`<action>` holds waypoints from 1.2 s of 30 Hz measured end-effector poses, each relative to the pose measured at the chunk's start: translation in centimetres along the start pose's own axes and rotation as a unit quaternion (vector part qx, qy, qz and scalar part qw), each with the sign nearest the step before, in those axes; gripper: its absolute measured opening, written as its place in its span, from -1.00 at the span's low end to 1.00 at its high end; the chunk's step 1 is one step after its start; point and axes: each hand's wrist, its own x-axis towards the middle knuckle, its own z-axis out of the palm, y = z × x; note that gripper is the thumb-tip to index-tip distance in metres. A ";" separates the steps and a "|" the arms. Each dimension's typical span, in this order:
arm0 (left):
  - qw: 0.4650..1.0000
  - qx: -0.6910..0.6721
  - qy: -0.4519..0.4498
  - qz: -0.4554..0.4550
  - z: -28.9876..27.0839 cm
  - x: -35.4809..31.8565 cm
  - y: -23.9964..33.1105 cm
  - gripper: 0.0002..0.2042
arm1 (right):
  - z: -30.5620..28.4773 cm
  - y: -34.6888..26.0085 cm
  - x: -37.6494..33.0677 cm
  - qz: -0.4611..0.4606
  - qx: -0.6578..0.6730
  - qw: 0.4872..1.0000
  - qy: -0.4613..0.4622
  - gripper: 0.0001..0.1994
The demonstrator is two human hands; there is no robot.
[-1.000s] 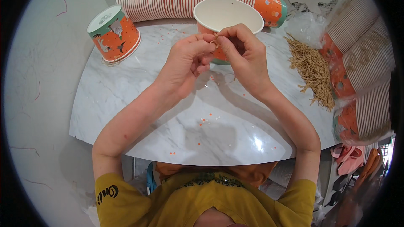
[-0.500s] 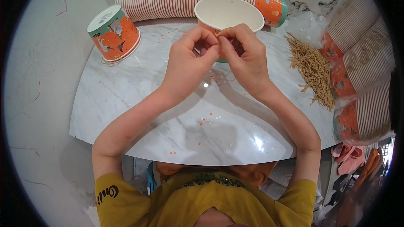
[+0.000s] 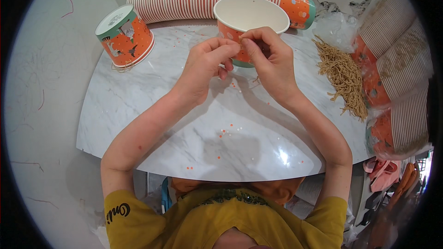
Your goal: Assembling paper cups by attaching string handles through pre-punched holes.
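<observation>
Pinching paper cup rim, hands touching its near side

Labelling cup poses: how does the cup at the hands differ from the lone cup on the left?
The cup at the hands stands mouth up, its white inside showing; the lone cup is turned base up. The first is touched by the left hand and right hand; the lone one stands apart, untouched. Both are orange printed paper cups on the marble table.

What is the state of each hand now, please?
Left hand: fingers pinched together at the side of the open paper cup.
Right hand: pinched at the same spot; held item too small to tell.
</observation>
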 end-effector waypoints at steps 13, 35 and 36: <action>0.994 -0.107 0.010 -0.014 -0.1 0.4 0.1 -0.93 | 0.2 -0.1 -0.1 -0.090 -0.079 0.993 0.018 -0.96; 0.991 -0.131 0.009 -0.018 -0.4 0.9 -0.1 -0.95 | 0.6 0.3 -0.4 -0.113 -0.091 0.989 -0.005 -0.91; 0.992 -0.124 0.012 -0.022 -0.3 0.8 -0.2 -0.95 | 0.6 0.4 -0.3 -0.116 -0.100 0.988 0.007 -0.92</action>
